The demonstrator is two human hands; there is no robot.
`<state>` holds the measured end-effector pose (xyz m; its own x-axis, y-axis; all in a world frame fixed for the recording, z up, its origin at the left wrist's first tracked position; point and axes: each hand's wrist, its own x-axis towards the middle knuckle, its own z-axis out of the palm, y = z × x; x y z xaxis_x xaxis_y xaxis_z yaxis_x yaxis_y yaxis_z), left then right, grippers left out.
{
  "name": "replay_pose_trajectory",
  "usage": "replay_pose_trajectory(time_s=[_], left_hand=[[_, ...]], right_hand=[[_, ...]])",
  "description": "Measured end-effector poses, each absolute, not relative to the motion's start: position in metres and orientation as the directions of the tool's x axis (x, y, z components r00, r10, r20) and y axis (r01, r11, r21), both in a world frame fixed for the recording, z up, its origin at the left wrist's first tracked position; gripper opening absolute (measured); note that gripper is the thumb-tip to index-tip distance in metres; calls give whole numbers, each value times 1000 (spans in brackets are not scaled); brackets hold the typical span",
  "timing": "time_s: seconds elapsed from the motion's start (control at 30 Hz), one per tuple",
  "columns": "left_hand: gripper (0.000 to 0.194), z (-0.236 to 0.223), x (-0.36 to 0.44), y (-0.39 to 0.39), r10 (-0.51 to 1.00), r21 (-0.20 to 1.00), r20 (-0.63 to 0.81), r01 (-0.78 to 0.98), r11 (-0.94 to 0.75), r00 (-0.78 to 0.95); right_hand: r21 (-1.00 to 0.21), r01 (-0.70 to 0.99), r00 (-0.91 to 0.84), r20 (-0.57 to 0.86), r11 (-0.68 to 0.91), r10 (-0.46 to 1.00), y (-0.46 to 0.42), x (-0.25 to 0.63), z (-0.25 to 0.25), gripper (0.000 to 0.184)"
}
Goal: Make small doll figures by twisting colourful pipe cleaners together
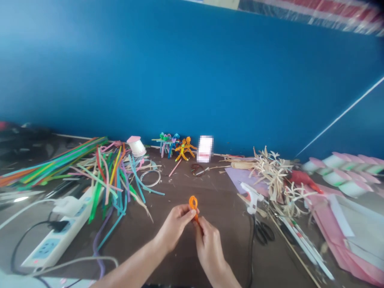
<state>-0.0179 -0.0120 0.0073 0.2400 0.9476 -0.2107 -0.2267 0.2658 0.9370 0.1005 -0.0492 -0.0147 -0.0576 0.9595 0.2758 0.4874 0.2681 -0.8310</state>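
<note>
Orange craft stem (193, 202), bent at its top into a small loop, is held just below the centre of the frame, above the dark desk (186, 182). Its loop is pinched near the base by the grip of the left hand (177, 224), between thumb and fingers; its lower end is pinched by the grip of the right hand (209, 240), set close beside. Near the middle of the frame, orange and yellow figures (184, 149) are stood before the blue wall (168, 72). At left, coloured stems (115, 176) are heaped next to a white power strip (55, 242), into which plugs are pushed. At right, a white glue gun (253, 198) is laid near black-handled scissors (265, 233), below a pile of pale strips (274, 176). Towards the lower right corner, pink sheets (333, 236) are spread.
</note>
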Motion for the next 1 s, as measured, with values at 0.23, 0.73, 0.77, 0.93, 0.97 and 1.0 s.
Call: replay_pose_trajectory(time_s=[0.23, 0.73, 0.77, 0.93, 0.97, 1.0], left_hand=[[20, 6, -22, -10, 923, 893, -235, -307, 328, 304], [19, 18, -28, -11, 940, 997, 10, 71, -36, 341], [20, 19, -28, -12, 937, 987, 58, 123, -106, 343], [21, 22, -32, -14, 888, 886, 243, 283, -367, 392], [20, 23, -34, -13, 865, 852, 290, 301, -429, 410], [19, 24, -37, -13, 836, 811, 341, 315, -493, 430]], right_hand=[[-766, 557, -94, 326, 321, 941, -52, 101, -22, 24], [-933, 314, -55, 167, 176, 984, -50, 96, -23, 25], [-930, 320, -52, 175, 183, 983, -50, 96, -23, 24], [-866, 435, -78, 235, 246, 969, -47, 100, -14, 22], [-849, 452, -94, 258, 272, 962, -47, 102, -10, 19], [-837, 453, -105, 290, 306, 951, -47, 105, -5, 17]])
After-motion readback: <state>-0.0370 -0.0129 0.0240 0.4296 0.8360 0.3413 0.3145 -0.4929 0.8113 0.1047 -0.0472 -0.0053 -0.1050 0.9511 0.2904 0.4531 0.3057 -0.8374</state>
